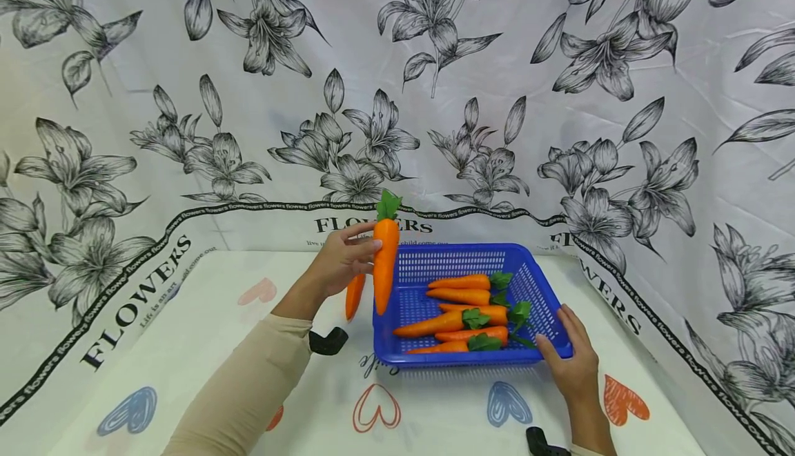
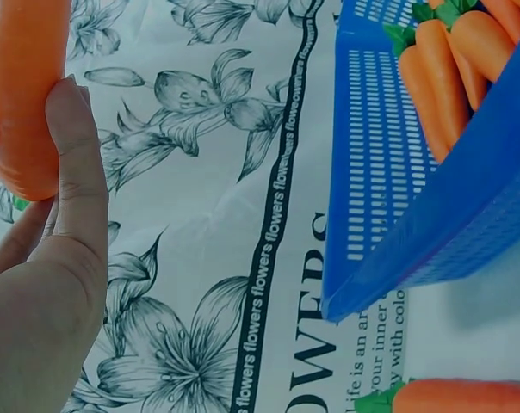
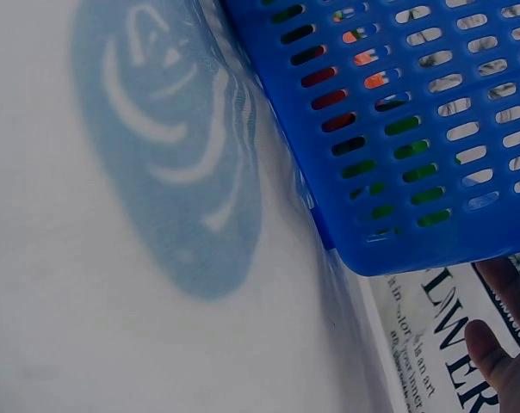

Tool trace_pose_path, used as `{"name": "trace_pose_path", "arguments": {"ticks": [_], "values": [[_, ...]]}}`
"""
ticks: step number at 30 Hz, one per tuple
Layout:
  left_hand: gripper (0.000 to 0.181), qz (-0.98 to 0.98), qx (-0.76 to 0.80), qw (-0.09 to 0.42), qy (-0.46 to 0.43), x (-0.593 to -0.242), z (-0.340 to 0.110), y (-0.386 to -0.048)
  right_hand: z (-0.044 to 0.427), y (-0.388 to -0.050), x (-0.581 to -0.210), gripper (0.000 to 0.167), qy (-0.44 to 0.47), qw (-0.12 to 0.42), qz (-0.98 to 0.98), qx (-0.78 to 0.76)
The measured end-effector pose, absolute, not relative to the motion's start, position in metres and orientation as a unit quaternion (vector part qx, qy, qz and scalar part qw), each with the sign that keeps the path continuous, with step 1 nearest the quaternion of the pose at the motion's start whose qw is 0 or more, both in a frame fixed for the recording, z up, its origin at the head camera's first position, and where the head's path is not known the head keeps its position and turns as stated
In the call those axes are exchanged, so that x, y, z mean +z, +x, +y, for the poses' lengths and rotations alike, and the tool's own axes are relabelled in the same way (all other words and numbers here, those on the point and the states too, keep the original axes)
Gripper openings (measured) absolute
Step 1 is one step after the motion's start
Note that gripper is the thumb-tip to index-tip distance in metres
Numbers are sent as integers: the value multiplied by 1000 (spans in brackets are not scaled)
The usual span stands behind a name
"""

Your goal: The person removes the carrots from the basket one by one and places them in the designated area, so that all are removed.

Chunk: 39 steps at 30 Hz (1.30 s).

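My left hand [image 1: 348,259] pinches an orange toy carrot [image 1: 386,266] between thumb and fingers. The carrot stands nearly upright, green leafy top up, in front of the basket's left rim. Another carrot [image 2: 467,396] lies on the table just left of the blue basket [image 1: 459,357], partly hidden behind the left hand and held carrot in the head view. Several carrots [image 1: 475,315] lie inside the basket, most with leaves to the right. My right hand [image 1: 576,359] is at the basket's front right corner, its fingers fairly straight along the outside and the thumb near the rim.
A white cloth with printed hearts covers the table [image 1: 323,401]. Behind it rises a flower-printed backdrop [image 1: 348,139] with a black lettered band. Black wrist mounts [image 1: 328,341] show at both wrists.
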State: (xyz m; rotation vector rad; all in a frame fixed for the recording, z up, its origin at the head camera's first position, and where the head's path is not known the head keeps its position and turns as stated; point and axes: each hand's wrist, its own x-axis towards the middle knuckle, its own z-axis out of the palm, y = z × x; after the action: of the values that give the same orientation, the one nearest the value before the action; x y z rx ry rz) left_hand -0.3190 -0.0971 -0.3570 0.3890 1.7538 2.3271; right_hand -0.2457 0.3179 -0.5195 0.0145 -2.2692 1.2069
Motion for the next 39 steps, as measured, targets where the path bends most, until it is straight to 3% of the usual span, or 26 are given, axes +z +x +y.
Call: {"name": "trace_pose_path", "arguments": {"ticks": [26,39], "values": [[61,606,788,30,105,-344,-148,-320,318,-245,-520,63,5,281,-847,452],[63,620,781,19,80,-352,-167,-330,318,-246,-520,64,8,283,-846,452]]}}
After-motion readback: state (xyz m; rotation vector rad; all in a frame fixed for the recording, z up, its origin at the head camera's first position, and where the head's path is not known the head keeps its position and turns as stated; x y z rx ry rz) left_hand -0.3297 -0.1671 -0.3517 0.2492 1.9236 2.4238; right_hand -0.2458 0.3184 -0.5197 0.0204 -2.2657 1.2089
